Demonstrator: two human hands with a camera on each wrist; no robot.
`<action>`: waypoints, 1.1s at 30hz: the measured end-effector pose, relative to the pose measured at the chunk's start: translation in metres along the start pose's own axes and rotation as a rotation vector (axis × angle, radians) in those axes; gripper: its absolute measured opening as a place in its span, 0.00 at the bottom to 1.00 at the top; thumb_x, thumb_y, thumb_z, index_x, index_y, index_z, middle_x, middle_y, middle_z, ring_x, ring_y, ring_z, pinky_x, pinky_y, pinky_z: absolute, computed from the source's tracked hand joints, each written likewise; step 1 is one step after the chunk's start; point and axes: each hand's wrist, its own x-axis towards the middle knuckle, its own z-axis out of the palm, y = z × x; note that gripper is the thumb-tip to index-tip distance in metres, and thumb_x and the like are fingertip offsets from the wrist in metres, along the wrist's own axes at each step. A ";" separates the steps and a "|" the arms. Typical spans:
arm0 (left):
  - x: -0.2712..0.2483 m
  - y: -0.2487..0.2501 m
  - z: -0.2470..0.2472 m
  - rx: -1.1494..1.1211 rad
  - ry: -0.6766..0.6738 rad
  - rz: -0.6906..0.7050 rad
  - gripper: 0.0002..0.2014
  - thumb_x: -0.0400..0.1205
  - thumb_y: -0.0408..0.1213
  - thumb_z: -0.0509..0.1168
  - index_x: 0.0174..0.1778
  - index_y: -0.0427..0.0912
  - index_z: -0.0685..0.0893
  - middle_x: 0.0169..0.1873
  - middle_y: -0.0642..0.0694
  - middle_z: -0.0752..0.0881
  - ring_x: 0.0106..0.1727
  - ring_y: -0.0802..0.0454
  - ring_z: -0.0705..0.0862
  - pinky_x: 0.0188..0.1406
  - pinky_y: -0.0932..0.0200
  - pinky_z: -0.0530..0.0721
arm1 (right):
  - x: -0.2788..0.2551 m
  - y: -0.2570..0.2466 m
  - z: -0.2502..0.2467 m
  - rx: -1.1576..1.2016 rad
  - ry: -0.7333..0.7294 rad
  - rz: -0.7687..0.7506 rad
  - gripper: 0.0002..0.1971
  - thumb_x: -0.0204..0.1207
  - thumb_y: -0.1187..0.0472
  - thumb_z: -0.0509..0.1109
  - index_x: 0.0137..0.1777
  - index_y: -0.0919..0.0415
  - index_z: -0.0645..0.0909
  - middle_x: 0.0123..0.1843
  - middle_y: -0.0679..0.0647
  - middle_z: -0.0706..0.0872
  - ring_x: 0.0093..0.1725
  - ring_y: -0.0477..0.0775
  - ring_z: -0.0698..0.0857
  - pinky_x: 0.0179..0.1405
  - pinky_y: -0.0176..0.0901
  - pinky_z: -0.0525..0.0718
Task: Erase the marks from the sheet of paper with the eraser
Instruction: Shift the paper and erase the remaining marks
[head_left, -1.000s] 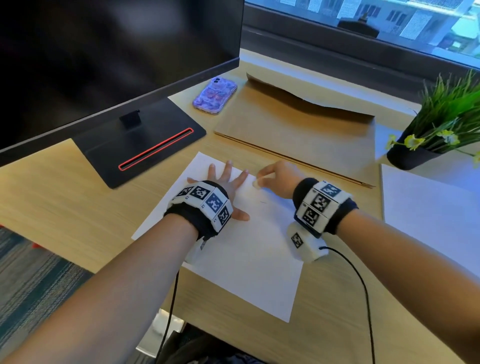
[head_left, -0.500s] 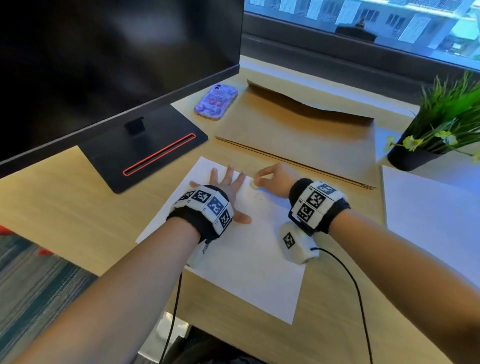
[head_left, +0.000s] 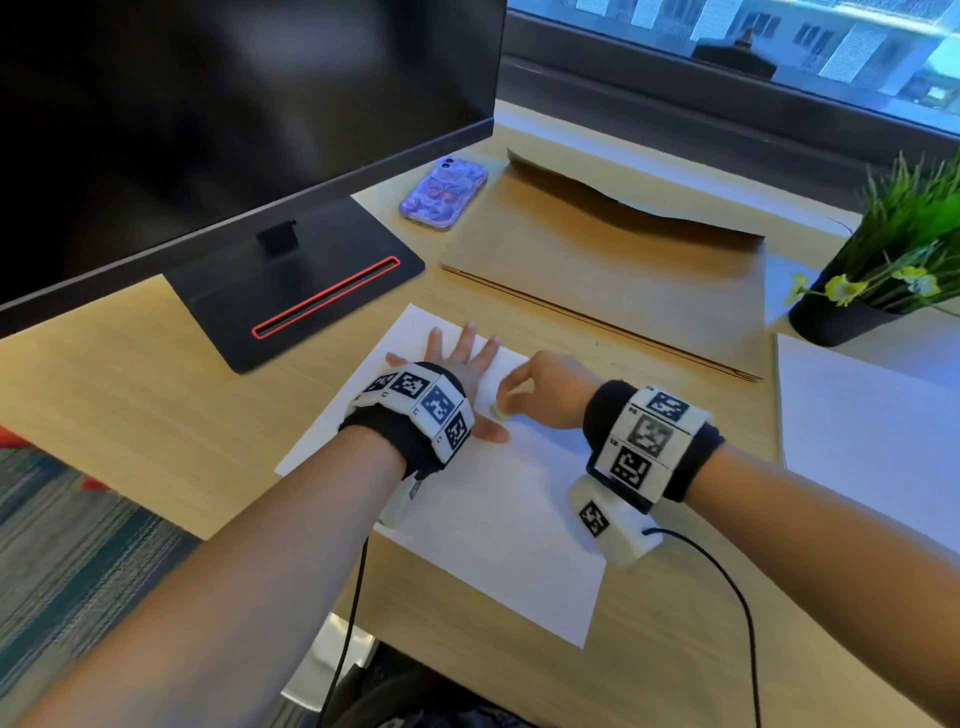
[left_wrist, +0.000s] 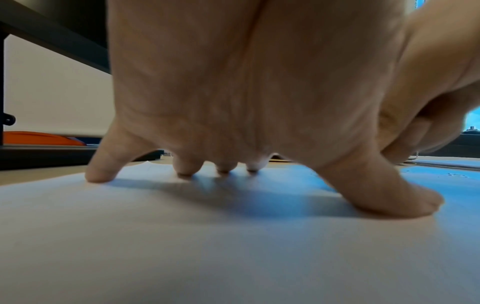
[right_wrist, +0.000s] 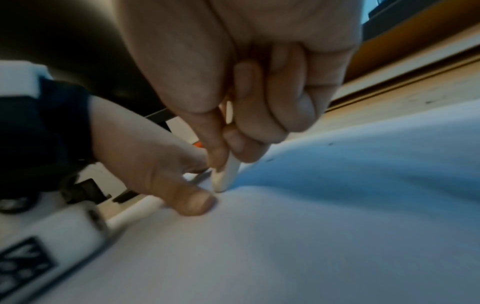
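Left hand (head_left: 457, 364) splayed flat; right hand (head_left: 550, 389) pinching eraser (head_left: 498, 411).

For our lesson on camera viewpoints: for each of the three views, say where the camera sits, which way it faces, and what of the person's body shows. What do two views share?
Head: looks forward and down at the desk; both forearms, left hand spread on the sheet of paper, right hand.
Left wrist: low over the paper, faces along the palm to the fingertips.
Right wrist: low, faces the grip pinching the eraser, its tip on the paper beside the left thumb.
Shared: head and right wrist both show the eraser.
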 end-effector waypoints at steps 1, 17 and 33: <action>0.000 0.000 0.000 0.002 -0.002 -0.001 0.59 0.69 0.66 0.69 0.80 0.58 0.30 0.80 0.52 0.27 0.81 0.37 0.33 0.67 0.15 0.52 | -0.002 0.001 -0.001 -0.025 -0.037 -0.003 0.13 0.80 0.57 0.66 0.62 0.56 0.84 0.59 0.51 0.85 0.50 0.46 0.77 0.51 0.35 0.72; -0.002 -0.013 -0.004 0.068 0.005 0.086 0.59 0.67 0.61 0.75 0.81 0.60 0.37 0.81 0.53 0.31 0.82 0.38 0.35 0.70 0.18 0.52 | -0.014 -0.001 0.005 0.217 -0.129 0.018 0.02 0.79 0.63 0.66 0.46 0.61 0.76 0.28 0.55 0.84 0.17 0.45 0.79 0.25 0.34 0.80; 0.000 -0.014 -0.001 0.074 -0.004 0.096 0.63 0.65 0.61 0.76 0.80 0.59 0.32 0.80 0.51 0.28 0.81 0.36 0.33 0.68 0.15 0.48 | -0.003 -0.007 -0.003 0.205 -0.042 0.062 0.04 0.79 0.63 0.67 0.46 0.62 0.81 0.28 0.54 0.82 0.21 0.46 0.76 0.26 0.33 0.77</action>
